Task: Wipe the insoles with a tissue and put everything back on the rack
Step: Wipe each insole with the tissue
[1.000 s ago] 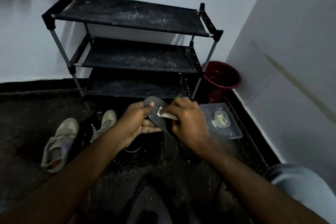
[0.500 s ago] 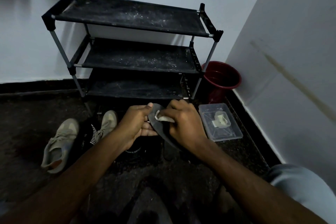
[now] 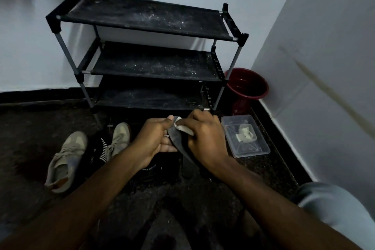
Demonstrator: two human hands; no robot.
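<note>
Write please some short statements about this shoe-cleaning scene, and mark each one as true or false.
1. The right hand presses a tissue on the dark insole. True.
2. The beige shoes stand on the top shelf of the rack. False: they lie on the floor, left of the hands.
3. The left hand holds the dark insole. True.
4. The clear box sits on the middle shelf. False: it is on the floor, right of the hands.
5. The red bucket stands left of the rack. False: it stands to the right of it.
</note>
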